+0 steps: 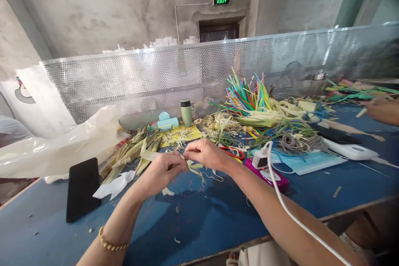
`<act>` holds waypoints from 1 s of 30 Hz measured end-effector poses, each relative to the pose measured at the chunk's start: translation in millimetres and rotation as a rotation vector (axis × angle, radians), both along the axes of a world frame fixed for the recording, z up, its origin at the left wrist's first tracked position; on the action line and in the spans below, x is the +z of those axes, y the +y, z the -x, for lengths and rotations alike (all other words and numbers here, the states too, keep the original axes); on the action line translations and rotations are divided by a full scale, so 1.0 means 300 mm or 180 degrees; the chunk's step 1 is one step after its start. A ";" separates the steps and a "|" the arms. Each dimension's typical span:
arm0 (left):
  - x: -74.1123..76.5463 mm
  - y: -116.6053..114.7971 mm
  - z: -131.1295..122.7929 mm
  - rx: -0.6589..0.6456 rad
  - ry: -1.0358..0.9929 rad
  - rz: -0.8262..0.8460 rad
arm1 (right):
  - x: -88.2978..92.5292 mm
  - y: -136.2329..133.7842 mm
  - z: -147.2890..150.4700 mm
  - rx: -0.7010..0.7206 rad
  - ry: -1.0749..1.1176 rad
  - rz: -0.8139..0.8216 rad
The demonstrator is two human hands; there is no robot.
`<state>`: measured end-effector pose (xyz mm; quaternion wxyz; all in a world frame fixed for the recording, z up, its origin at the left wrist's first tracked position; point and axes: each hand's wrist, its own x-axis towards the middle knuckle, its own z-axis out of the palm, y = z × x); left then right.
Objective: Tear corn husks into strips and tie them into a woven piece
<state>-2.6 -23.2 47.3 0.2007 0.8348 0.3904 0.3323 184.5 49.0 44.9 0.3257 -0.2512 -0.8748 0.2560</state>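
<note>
My left hand [162, 171], with a beaded bracelet on the wrist, is closed in a pinch above the blue table [193, 220]. A pale green corn husk strip [147, 153] sticks out behind its fingers. The fingertips of my right hand [207, 154] meet those of the left, also pinched. Thin shreds of husk [196, 167] show just below the fingers. What lies between the fingertips is mostly hidden, but it appears to be the same husk. Dry corn husks [127, 156] lie to the left of the hands.
Behind are a green tumbler [186, 114], colourful pipe cleaners [247, 95] and a perforated metal screen [140, 85]. A black phone [83, 189] lies left, near white paper [114, 185]. At right are a purple power strip [274, 178], its white cable, a blue mask [307, 162] and another person's hand [383, 110].
</note>
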 end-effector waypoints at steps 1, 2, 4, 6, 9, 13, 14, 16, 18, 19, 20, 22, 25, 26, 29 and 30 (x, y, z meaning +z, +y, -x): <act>0.004 -0.002 0.005 0.0033 -0.0268 0.0071 | -0.002 0.006 0.000 0.0092 0.0124 0.0294; 0.005 -0.001 0.010 0.0150 -0.0535 0.0122 | -0.006 0.007 0.003 0.0144 0.0214 0.0474; -0.006 0.014 0.017 0.0549 -0.1038 0.0179 | -0.015 -0.008 0.019 0.0134 0.0256 0.0459; -0.027 0.037 0.020 0.0968 -0.1346 0.0187 | -0.027 -0.041 0.042 -0.0068 0.0104 0.0018; -0.056 0.065 0.014 0.1473 -0.1075 -0.0057 | -0.040 -0.097 0.068 -0.0536 -0.0381 -0.1050; -0.060 0.061 -0.001 0.1797 0.0206 -0.0749 | -0.036 -0.109 0.064 -0.0634 -0.0804 -0.1749; -0.056 0.054 -0.005 0.1678 0.0489 -0.0804 | -0.031 -0.099 0.056 -0.0623 -0.0821 -0.1762; -0.043 0.037 -0.008 0.1176 0.0792 -0.0692 | -0.019 -0.073 0.039 -0.0591 -0.0767 -0.1644; -0.025 0.019 -0.003 0.0568 0.0671 -0.0407 | -0.006 -0.047 0.021 -0.0483 -0.0549 -0.1245; -0.015 0.012 0.002 0.0311 0.0480 -0.0224 | 0.000 -0.037 0.013 -0.0357 -0.0397 -0.0925; -0.006 0.006 0.009 0.0112 0.0229 -0.0021 | 0.006 -0.030 0.007 -0.0193 -0.0236 -0.0560; 0.004 0.002 0.023 -0.0114 -0.0450 0.0409 | 0.012 -0.024 0.003 0.0177 -0.0013 0.0168; -0.006 0.020 0.030 0.0041 -0.1826 0.0934 | 0.002 -0.036 0.022 0.0298 0.0070 0.0516; -0.015 0.030 0.027 0.0203 -0.2211 0.1041 | -0.006 -0.043 0.033 0.0157 0.0070 0.0353; -0.046 0.060 0.003 0.0836 -0.2648 0.0995 | -0.031 -0.067 0.067 -0.0421 -0.0003 -0.0518; -0.054 0.065 -0.006 0.1017 -0.2639 0.0902 | -0.037 -0.074 0.075 -0.0550 -0.0019 -0.0717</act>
